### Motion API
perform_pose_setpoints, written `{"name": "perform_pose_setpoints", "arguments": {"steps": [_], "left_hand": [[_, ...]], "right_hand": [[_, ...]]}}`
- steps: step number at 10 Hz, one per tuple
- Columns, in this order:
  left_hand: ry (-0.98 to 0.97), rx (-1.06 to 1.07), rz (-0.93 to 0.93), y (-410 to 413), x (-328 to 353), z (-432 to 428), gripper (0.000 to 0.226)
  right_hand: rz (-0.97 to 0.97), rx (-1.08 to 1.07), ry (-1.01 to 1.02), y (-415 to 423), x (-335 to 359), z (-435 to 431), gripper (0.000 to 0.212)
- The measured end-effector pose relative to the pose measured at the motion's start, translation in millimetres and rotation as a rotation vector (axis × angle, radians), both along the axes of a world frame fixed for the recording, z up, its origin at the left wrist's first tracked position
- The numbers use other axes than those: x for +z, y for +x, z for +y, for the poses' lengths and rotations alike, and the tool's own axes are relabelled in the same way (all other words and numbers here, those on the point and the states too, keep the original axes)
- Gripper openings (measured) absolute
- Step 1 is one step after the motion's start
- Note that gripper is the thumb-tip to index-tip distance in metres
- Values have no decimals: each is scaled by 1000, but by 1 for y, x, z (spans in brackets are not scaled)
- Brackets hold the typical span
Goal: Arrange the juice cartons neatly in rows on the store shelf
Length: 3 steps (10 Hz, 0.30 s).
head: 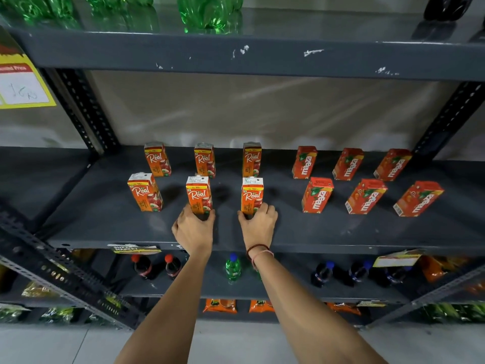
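Left hand (193,229): fingers clamped round base of middle front Real carton (198,194).
Right hand (258,224): fingers clamped on right front Real carton (252,195).
Cartons: boxy printed card, upright.
Shelf (105,216): dark scuffed metal.

— What can you read on the six cartons at the left?
— "Real" in white script on each Real carton (198,195), with a yellow "10/-" band above it.
— And the six at the right?
— "maaza", running sideways on each Maaza carton (317,196).
— Anything else?
— "SUPER MARKET" on the shelf-edge tag (133,248); the yellow price sign (22,85) is blurred.
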State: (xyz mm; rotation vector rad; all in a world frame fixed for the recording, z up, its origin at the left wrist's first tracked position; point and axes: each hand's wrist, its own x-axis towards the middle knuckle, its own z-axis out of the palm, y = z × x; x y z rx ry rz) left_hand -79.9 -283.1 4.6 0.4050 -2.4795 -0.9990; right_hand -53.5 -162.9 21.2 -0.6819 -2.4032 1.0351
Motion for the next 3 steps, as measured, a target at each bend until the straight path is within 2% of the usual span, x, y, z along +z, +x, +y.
{"name": "perform_pose_setpoints", "arguments": {"steps": [2, 3], "left_hand": [[55, -79, -30, 11, 1, -3, 66], [84, -66, 38, 27, 14, 2, 61]], "right_hand": [[-22, 43, -45, 20, 0, 6, 59], [55, 64, -20, 35, 7, 16, 51]]}}
